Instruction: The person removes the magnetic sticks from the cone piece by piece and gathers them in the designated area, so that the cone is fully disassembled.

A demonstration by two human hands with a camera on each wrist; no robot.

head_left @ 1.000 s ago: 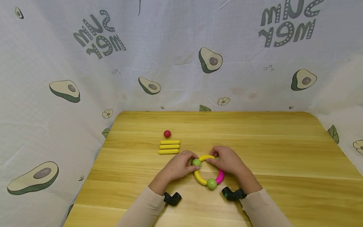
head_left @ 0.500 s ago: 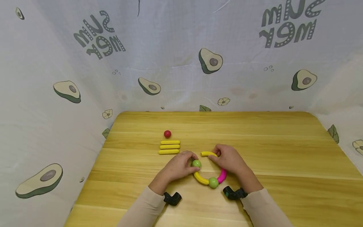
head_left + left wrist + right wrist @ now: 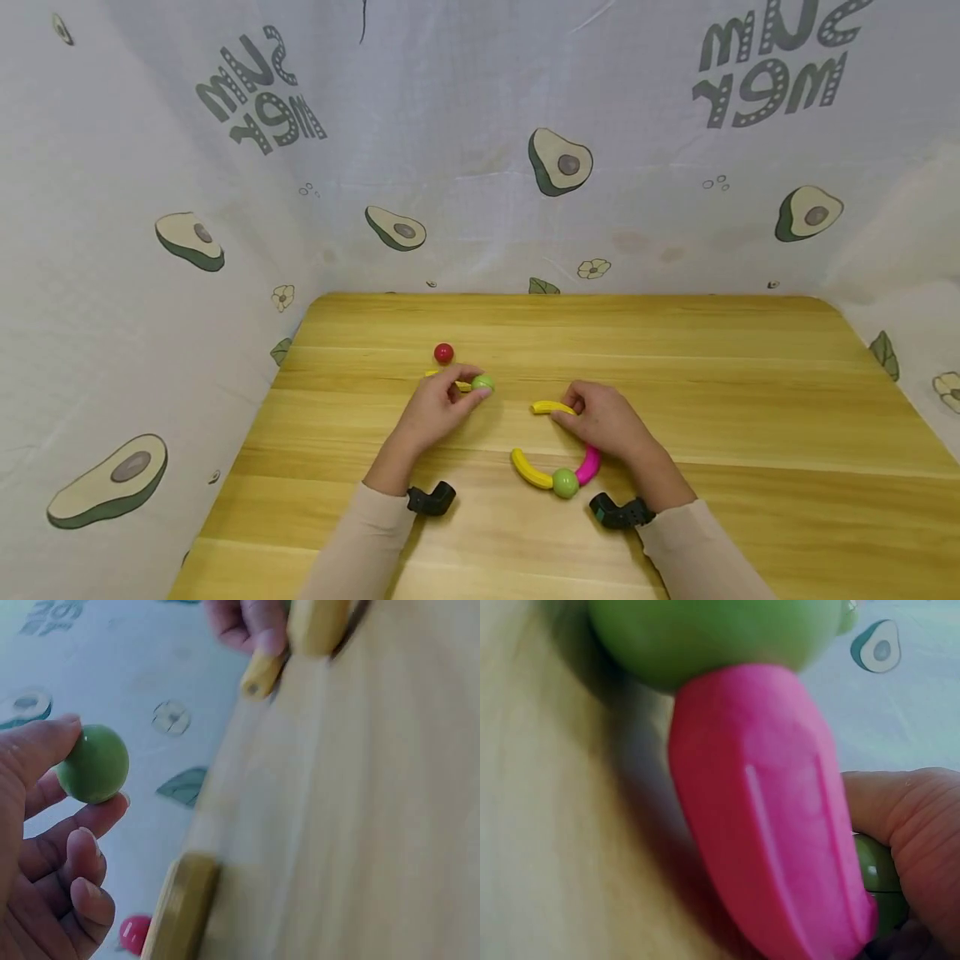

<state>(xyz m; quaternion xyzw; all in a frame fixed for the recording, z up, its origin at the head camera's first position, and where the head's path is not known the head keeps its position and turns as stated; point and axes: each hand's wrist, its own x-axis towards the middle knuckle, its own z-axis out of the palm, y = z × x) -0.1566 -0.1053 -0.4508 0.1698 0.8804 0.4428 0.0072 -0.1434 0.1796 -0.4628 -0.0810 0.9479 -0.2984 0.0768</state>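
Note:
In the head view my left hand [image 3: 433, 410] pinches a green ball [image 3: 482, 382] between thumb and fingertips; the left wrist view shows that green ball [image 3: 94, 764] lifted off the table. My right hand [image 3: 606, 418] grips a second green ball [image 3: 877, 877], mostly hidden by the hand. That ball sits where a curved yellow rod [image 3: 551, 407] and a curved pink rod [image 3: 589, 465] meet. A third green ball [image 3: 566, 482] joins the pink rod's near end to another curved yellow rod [image 3: 531, 472]. Together these pieces form a ring with a gap on its left side.
Beyond my left hand lies a red ball [image 3: 444, 353]. Straight yellow rods [image 3: 432, 373] lie beside it, mostly covered by the hand. The wooden table [image 3: 712, 375] ends at a white curtain [image 3: 465, 125] printed with avocados.
The right hand drew the far yellow rod away from the left green ball. Then my left hand lifted that ball off the near yellow rod and carried it up and left, over the straight rods.

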